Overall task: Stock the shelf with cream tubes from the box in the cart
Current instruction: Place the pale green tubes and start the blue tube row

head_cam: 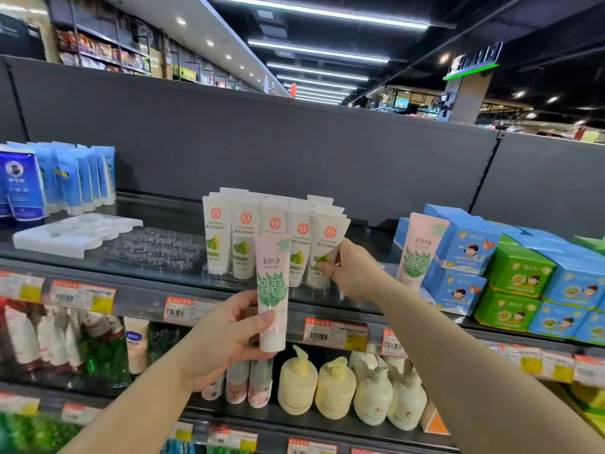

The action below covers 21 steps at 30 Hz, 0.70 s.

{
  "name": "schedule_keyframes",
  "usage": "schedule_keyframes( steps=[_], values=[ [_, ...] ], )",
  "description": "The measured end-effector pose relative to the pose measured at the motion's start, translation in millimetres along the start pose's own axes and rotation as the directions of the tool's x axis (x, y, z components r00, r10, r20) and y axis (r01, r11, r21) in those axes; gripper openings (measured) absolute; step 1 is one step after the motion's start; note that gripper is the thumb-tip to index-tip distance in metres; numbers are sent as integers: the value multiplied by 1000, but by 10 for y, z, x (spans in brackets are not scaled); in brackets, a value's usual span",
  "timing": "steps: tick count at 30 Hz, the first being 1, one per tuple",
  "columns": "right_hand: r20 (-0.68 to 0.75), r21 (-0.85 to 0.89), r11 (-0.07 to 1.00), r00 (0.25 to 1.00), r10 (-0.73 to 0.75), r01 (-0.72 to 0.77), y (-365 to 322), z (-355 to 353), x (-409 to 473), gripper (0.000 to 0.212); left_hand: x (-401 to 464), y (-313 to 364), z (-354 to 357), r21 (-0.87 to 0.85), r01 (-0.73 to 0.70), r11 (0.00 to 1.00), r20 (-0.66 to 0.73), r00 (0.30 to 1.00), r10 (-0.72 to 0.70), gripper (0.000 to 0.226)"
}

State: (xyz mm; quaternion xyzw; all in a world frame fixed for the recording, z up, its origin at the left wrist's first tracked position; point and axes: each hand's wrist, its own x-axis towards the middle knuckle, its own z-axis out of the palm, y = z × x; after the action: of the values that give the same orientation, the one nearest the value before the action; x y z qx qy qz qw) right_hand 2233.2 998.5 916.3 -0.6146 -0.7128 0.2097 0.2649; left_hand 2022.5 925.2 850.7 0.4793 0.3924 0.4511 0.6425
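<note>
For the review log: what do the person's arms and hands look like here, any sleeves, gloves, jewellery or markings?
Both forearms come in bare from the bottom edge, with no sleeves in view. The left hand and right hand wear no gloves, and no rings, watch, bracelet or markings show. Nails look short and unpainted, though the picture is soft.

Top shelf (183, 280): pouch packs (59, 178) far left, trays (75, 232) in front of them. Row of tubes (271, 237) at centre, right hand (352, 273) on rightmost. Lone tube (417, 250) leaning against stacked boxes (510, 273) at right. Tube in left hand (226, 339) held before row. Pump bottles (353, 388) on shelf below.
</note>
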Motion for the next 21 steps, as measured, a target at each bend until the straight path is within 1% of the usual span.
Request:
schedule_keyframes(
  steps=[3,6,10,12,14,16,18,21],
  values=[
    [10,-1,1000,1000,20,-20,-2,9,14,24,-22,-2,0,11,4,1000,0,1000,-4,49],
    [14,-3,1000,1000,24,-24,-6,14,19,28,-37,4,-5,28,0,1000,-3,1000,0,47],
    [-12,34,999,999,34,-33,25,1,-27,28,-40,41,28,50,-21,999,0,1000,21,46],
    [-86,43,999,996,35,-32,59,-12,-122,36,-22,67,77,55,-34,998,13,999,33,46],
    [-236,33,999,972,15,-7,114,-9,-271,40,19,91,162,55,-54,997,25,998,53,43],
    [-352,4,999,935,-36,40,201,4,-445,33,70,124,300,92,-86,992,43,996,83,39],
    [-413,-26,999,909,-52,46,322,-25,-600,22,139,167,479,203,-140,969,68,989,129,31],
    [-508,18,1000,861,22,-15,543,-197,-755,14,276,242,815,309,-224,924,114,974,197,27]
  ],
)
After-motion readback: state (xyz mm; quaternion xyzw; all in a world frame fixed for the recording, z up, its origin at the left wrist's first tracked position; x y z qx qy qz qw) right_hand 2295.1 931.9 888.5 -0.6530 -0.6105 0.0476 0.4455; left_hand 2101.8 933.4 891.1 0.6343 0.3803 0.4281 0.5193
